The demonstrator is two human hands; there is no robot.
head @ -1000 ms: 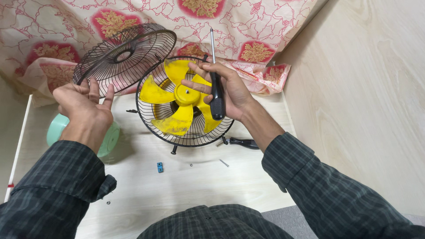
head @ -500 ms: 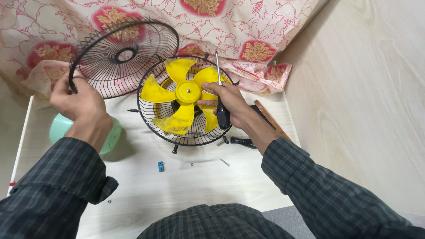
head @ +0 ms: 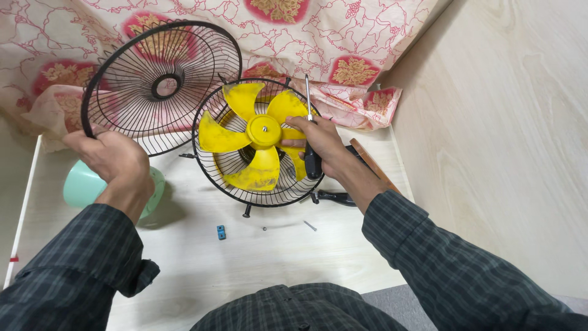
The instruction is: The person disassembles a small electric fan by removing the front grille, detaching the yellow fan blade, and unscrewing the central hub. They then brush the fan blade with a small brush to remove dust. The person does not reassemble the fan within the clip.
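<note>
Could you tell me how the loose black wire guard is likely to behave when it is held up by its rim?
The wire guard is mostly open mesh, so probably light for its width. The left hand grips only its lower rim, so it may sag or swing. Its thin spokes look springy rather than stiff, and its round rim could roll if set on edge.

Open bench (head: pixel 257 263) at 6 o'clock, only small blue block (head: pixel 221 232) and loose screws (head: pixel 310 225) there. Rear guard with yellow blade (head: pixel 260 142) fills centre. Detached front guard (head: pixel 160 86) blocks 10 o'clock. Mint base (head: pixel 82 184) crowds 9 o'clock. Wooden wall (head: pixel 502 122) closes 3 o'clock; patterned cloth (head: pixel 343 37) closes 12.
</note>
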